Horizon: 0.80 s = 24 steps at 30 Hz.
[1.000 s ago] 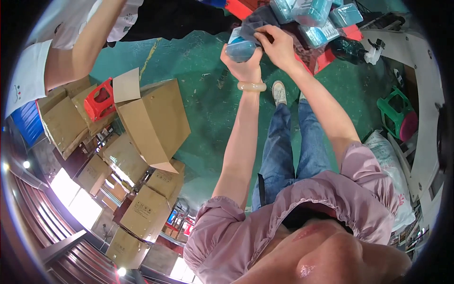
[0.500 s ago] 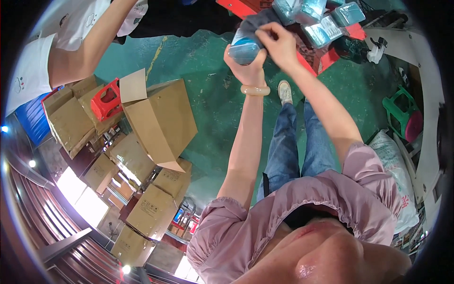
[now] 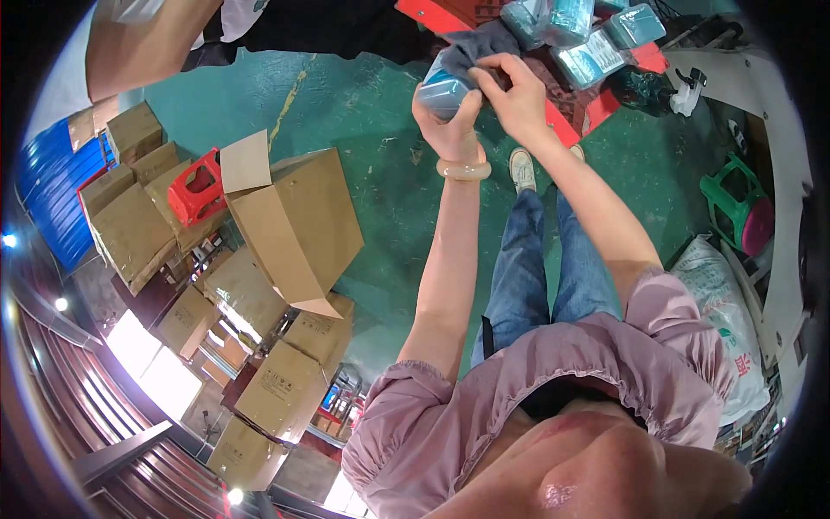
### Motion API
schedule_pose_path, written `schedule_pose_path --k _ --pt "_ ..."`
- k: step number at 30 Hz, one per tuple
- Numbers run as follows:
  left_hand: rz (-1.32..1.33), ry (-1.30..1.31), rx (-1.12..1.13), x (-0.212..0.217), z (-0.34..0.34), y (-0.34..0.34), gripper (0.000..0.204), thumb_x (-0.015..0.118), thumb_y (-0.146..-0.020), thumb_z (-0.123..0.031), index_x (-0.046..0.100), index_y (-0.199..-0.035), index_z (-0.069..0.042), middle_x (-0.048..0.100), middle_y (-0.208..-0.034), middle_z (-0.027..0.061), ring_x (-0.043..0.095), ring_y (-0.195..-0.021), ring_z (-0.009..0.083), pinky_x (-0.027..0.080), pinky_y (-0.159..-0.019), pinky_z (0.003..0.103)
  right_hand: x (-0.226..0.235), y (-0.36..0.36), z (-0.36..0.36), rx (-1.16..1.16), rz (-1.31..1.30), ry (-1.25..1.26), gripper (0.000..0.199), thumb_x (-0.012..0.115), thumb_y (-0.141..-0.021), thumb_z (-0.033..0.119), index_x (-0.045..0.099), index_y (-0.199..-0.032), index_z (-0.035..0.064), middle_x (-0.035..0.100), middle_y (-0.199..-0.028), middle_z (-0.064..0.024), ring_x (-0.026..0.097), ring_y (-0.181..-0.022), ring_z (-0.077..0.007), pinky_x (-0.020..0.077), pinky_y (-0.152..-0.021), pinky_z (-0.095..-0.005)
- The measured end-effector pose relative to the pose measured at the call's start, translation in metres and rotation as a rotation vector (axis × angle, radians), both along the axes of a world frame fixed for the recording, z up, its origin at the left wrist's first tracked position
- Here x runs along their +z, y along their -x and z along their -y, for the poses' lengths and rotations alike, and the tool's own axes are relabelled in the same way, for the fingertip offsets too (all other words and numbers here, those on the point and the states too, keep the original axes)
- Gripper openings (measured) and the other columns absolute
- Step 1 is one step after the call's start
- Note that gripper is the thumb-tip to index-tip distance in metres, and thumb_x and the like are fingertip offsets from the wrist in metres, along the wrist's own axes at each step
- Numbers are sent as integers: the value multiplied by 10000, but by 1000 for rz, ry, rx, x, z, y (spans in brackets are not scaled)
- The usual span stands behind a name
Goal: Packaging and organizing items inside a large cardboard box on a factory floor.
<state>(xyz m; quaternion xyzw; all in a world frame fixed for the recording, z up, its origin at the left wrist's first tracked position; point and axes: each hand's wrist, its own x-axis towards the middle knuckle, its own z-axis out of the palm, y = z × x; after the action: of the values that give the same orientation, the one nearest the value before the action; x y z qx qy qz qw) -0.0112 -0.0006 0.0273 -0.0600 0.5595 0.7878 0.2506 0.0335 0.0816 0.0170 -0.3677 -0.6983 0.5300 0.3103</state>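
My left hand (image 3: 451, 130) is closed around a clear-wrapped blue package (image 3: 445, 93), boxy with rounded corners, and holds it upright near the red table's edge. A crumpled dark grey cloth (image 3: 486, 41) lies against the package's far side. With bent fingers, my right hand (image 3: 519, 97) pinches the near edge of that cloth, close beside the package. Its fingertips are partly hidden. Just beyond my right hand, several similar wrapped blue packages (image 3: 590, 59) are piled on the red table (image 3: 598, 112).
A co-worker's arm (image 3: 138, 48) reaches in at the upper left. An open cardboard box (image 3: 303, 221) stands on the green floor, beside a red stool (image 3: 196, 187) and stacked cartons (image 3: 281, 385). To the right are a green stool (image 3: 731, 195) and a white sack (image 3: 722, 320).
The co-worker's arm has shifted up and left. My right hand has moved slightly down along the cloth, while my left hand keeps the package in nearly the same place.
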Motion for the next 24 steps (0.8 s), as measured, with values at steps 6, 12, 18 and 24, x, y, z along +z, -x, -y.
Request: schedule_pose_path --k 6,12,18,24 --pt "-255 170 1 2 -2 -3 760 723 -610 74 344 -1262 -23 459 -1145 104 508 -1000 185 462 -843 319 -3 9 -7 -32 -39 413 198 704 -796 173 622 -922 45 577 -812 28 478 -725 -50 397 -636 -198" --pt "-295 212 -38 8 5 -18 790 735 -590 77 348 -1269 -34 451 -1157 96 500 -1010 184 450 -862 317 -17 13 -23 -75 -52 574 206 714 -789 167 607 -929 60 569 -873 18 473 -795 -53 386 -676 -200" --pt "-159 102 0 12 16 -16 818 725 -584 99 340 -1290 -49 455 -1162 85 491 -1031 185 443 -876 320 1 9 -14 79 -276 717 157 695 -805 140 593 -892 59 569 -846 19 495 -774 -52 402 -671 -203" --pt "-184 101 -96 19 16 -28 821 717 -588 112 338 -1297 -53 460 -1162 80 491 -1036 183 439 -882 324 -27 -1 -26 2 -105 421 135 674 -821 127 592 -904 59 583 -878 9 522 -779 -64 428 -701 -200"
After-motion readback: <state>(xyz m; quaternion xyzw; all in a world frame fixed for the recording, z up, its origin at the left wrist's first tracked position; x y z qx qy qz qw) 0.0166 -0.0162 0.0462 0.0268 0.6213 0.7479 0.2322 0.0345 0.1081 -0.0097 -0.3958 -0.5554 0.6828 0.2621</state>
